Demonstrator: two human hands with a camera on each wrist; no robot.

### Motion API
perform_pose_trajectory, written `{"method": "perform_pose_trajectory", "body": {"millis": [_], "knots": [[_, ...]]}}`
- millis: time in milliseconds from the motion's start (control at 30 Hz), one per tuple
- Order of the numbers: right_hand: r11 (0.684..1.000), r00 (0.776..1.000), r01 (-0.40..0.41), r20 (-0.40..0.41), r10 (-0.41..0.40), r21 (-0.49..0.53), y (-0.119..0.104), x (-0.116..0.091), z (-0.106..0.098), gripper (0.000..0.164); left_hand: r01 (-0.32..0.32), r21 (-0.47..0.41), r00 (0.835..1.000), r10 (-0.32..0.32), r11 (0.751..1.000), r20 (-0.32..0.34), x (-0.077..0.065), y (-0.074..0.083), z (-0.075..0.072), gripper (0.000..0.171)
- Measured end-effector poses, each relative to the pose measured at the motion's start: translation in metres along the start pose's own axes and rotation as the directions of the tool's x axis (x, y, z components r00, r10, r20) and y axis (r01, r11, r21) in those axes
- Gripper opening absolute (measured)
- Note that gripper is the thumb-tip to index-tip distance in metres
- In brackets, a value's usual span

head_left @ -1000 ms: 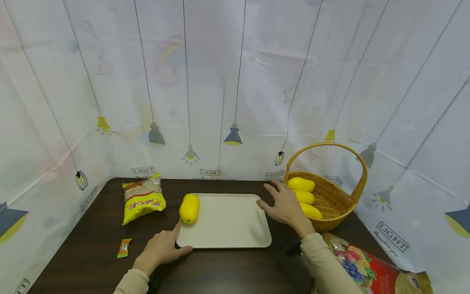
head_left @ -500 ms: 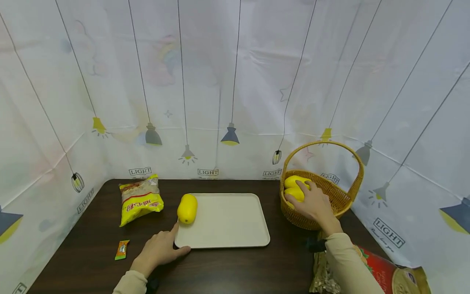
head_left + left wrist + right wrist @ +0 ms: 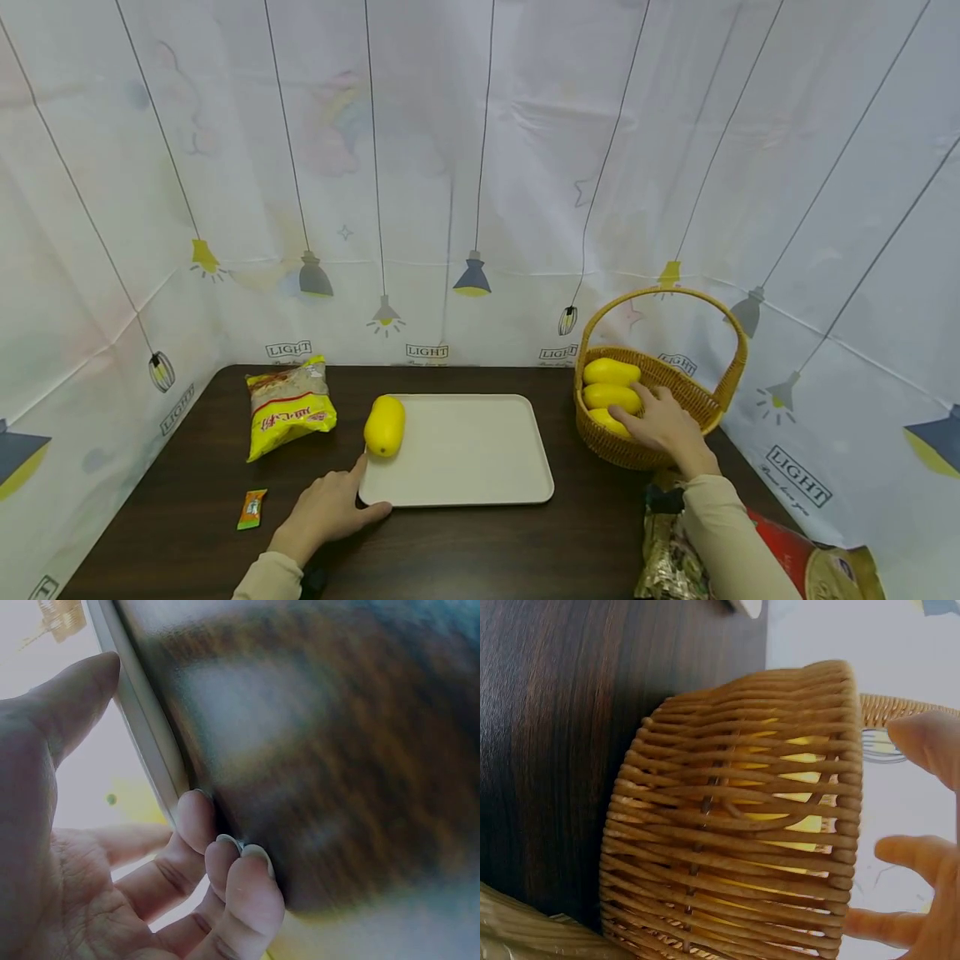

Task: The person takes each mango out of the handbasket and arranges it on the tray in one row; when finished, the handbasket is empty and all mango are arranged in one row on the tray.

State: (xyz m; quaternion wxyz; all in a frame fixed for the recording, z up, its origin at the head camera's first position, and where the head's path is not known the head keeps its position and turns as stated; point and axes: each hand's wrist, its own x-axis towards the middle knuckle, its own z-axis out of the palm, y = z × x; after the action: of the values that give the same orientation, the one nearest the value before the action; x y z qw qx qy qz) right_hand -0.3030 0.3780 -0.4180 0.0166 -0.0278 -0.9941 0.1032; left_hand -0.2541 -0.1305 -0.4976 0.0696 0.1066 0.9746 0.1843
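Three yellow fruits sit in the basket beside the spread right hand; they look firm, smooth, perhaps slippery; best held round the middle. The spread left hand touches the tray.

Pretty plain getup tbh: pale cream-beige long sleeves, the left sleeve and right sleeve both ending around the wrist. Fabric's one solid colour with a few soft creases. Left hand and right hand are bare. There's also a small black wrist piece at each cuff, too dark to make out details.
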Motion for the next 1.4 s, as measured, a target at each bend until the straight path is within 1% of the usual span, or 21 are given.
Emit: {"method": "perform_pose_trajectory", "body": {"millis": [133, 267, 500, 733, 933, 1267, 1400], "knots": [[1.000, 0.999, -0.005, 0.049, 0.005, -0.013, 0.002, 0.002, 0.001, 0.093, 0.001, -0.001, 1.000, -0.001, 1.000, -0.001, 0.001, 0.000, 0.001, 0.098], [1.000, 0.997, 0.002, 0.080, 0.000, -0.031, 0.001, 0.003, 0.004, 0.088, 0.007, 0.000, 1.000, -0.007, 1.000, 0.004, 0.002, 0.000, 0.000, 0.098], [0.998, 0.996, 0.021, 0.085, -0.017, -0.055, -0.002, 0.005, 0.011, 0.086, 0.007, 0.003, 1.000, -0.007, 1.000, 0.010, 0.001, 0.000, -0.001, 0.098], [0.999, 0.994, 0.040, 0.104, -0.039, -0.009, -0.006, 0.010, 0.014, 0.088, 0.005, -0.001, 1.000, -0.005, 1.000, 0.005, 0.001, 0.001, -0.001, 0.097], [0.999, 0.993, 0.038, 0.112, -0.037, -0.009, -0.007, 0.014, 0.016, 0.088, 0.008, -0.001, 1.000, -0.008, 1.000, 0.005, 0.001, 0.001, -0.001, 0.097], [1.000, 0.992, 0.011, 0.127, -0.008, -0.022, -0.006, 0.020, 0.018, 0.093, 0.009, -0.005, 1.000, -0.009, 1.000, 0.000, 0.000, 0.001, 0.000, 0.097], [1.000, 0.992, 0.020, 0.124, -0.018, -0.014, -0.004, 0.021, 0.019, 0.090, 0.010, -0.002, 1.000, -0.010, 1.000, -0.002, 0.000, 0.000, 0.000, 0.097]]}}
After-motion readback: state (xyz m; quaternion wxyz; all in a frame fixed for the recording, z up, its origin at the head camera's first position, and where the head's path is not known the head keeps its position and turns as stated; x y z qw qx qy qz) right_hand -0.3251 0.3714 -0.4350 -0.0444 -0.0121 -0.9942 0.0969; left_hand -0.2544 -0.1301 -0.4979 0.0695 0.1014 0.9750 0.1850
